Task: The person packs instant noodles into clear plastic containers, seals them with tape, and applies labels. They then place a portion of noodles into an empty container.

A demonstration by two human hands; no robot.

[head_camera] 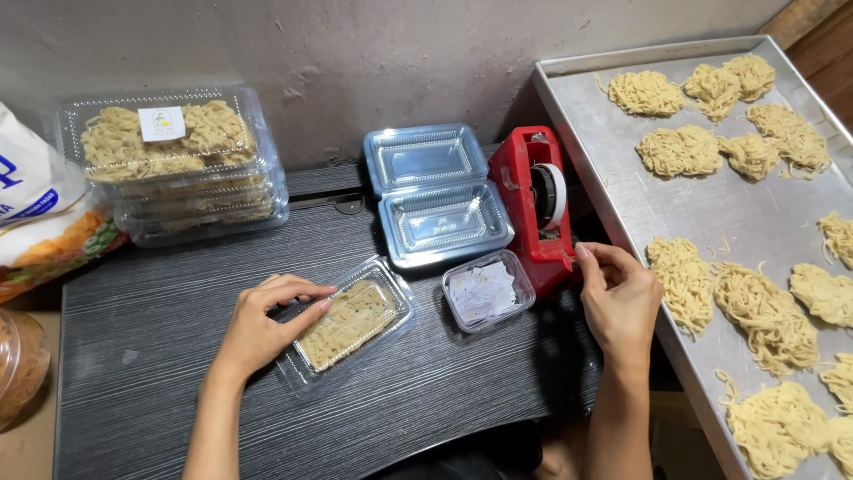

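My left hand (262, 324) rests on a closed clear plastic box of dried noodles (351, 322) lying on the dark table, with the fingers pressing its left edge. My right hand (617, 298) is at the front end of a red tape dispenser (536, 209), thumb and fingers pinched together at its cutter edge; whether tape is between them I cannot tell. A small clear tub of paper labels (487, 291) sits between the box and the dispenser.
An open empty clear clamshell (435, 191) lies behind the tub. A stack of filled noodle boxes (169, 164) stands at the back left beside a printed bag (40, 209). A metal tray (622, 191) with several noodle nests (764, 316) fills the right side.
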